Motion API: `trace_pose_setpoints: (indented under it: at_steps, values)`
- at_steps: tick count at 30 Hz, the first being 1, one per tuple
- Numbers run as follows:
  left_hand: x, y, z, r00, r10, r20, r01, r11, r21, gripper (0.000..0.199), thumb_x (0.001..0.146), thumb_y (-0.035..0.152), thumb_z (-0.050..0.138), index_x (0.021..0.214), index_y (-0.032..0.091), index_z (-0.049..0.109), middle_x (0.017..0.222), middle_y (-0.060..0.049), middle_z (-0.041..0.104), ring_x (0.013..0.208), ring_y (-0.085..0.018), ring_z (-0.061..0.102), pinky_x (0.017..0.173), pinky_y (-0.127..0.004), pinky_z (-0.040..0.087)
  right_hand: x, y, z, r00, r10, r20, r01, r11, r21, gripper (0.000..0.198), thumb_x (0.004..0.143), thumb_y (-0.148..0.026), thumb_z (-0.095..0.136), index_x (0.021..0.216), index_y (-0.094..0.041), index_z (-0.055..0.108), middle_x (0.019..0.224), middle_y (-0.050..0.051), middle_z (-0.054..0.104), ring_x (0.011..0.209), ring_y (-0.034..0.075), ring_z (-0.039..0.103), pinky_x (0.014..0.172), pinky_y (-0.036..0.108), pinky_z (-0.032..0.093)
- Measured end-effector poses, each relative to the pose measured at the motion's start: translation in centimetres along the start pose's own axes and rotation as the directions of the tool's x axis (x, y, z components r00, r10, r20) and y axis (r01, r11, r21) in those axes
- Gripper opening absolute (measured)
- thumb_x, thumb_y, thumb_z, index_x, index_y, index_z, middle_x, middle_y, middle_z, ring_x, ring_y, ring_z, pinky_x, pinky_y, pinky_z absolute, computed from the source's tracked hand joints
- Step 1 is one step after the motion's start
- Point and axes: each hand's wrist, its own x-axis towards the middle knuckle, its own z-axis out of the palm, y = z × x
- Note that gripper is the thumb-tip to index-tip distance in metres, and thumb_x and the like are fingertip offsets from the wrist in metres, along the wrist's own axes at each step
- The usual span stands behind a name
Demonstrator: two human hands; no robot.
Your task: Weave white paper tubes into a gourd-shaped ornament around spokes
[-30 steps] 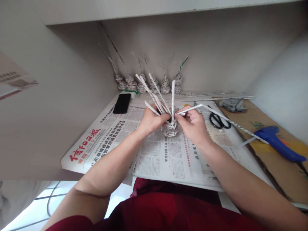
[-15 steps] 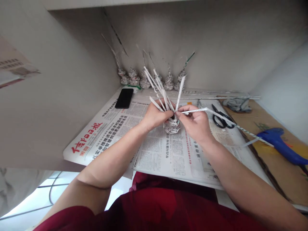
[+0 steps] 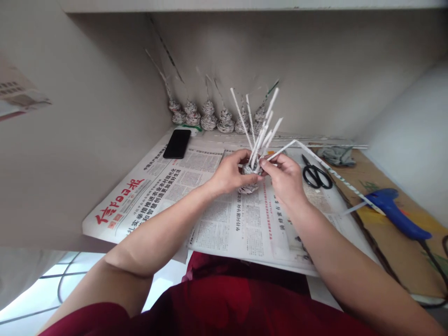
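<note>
A small woven newspaper gourd (image 3: 248, 187) stands on the newspaper sheets, with several rolled paper strips (image 3: 258, 140) sticking up out of its top. My left hand (image 3: 233, 173) is wrapped round the gourd's upper part, the thumb across its near side. At the gourd's right edge my right hand (image 3: 284, 171) pinches one long paper strip (image 3: 318, 161). That strip rises from the fingers, bends sharply and slopes down to the right over a blue glue gun. Part of the weave is hidden behind my fingers.
Several finished-looking paper gourds (image 3: 209, 116) line the back wall. A black phone (image 3: 177, 143) lies at the left, black scissors (image 3: 317, 177) at the right. The blue glue gun (image 3: 399, 214) rests on cardboard (image 3: 378, 247). A shelf edge (image 3: 245, 6) runs overhead.
My left hand has shifted from among the upright strips to round the gourd's body. The upright strips now lean more to the right. My right hand still pinches near the rim.
</note>
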Motion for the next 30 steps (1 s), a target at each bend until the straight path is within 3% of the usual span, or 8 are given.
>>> trace_pose_setpoints:
  at_steps: [8,18,23,30]
  values:
    - [-0.1,-0.6,0.4,1.0,-0.012,-0.014,0.011,1.0,-0.026,0.039,0.065,0.026,0.078,0.099,0.013,0.063,0.091,-0.006,0.067,0.076,-0.012,0.061,0.069,-0.024,0.051,-0.5,-1.1,-0.5,0.987,-0.156,0.03,0.158,0.947,-0.28,0.016,0.08,-0.036,0.066,0.078,-0.022,0.059,0.072,0.0,0.063,0.063,0.014,0.058,0.059,0.028,0.047]
    - [-0.2,-0.9,0.6,1.0,-0.002,-0.008,0.002,0.999,-0.04,0.031,0.072,0.03,0.074,0.099,0.014,0.068,0.098,-0.008,0.071,0.086,-0.015,0.065,0.08,-0.028,0.053,-0.4,-0.3,0.2,0.978,-0.194,-0.071,0.169,0.95,-0.263,0.019,0.081,-0.038,0.065,0.075,-0.024,0.054,0.066,-0.002,0.057,0.059,0.013,0.054,0.056,0.027,0.046]
    - [0.0,-1.3,0.5,1.0,0.001,0.004,0.0,0.994,-0.108,0.03,0.077,0.033,0.07,0.1,0.015,0.068,0.1,-0.008,0.071,0.093,-0.017,0.066,0.086,-0.03,0.051,0.1,0.3,-0.2,0.986,-0.158,-0.049,0.144,0.964,-0.224,0.02,0.081,-0.04,0.064,0.075,-0.024,0.054,0.066,-0.003,0.056,0.059,0.013,0.054,0.055,0.026,0.046]
    - [0.1,-0.7,0.5,1.0,-0.013,0.028,0.017,0.989,-0.148,0.032,0.08,0.039,0.066,0.102,0.014,0.066,0.101,-0.009,0.071,0.089,-0.016,0.066,0.079,-0.027,0.052,0.3,0.1,-0.5,0.997,-0.066,-0.028,0.062,0.989,-0.134,0.021,0.076,-0.041,0.068,0.079,-0.023,0.058,0.067,-0.003,0.057,0.058,0.013,0.054,0.05,0.025,0.047]
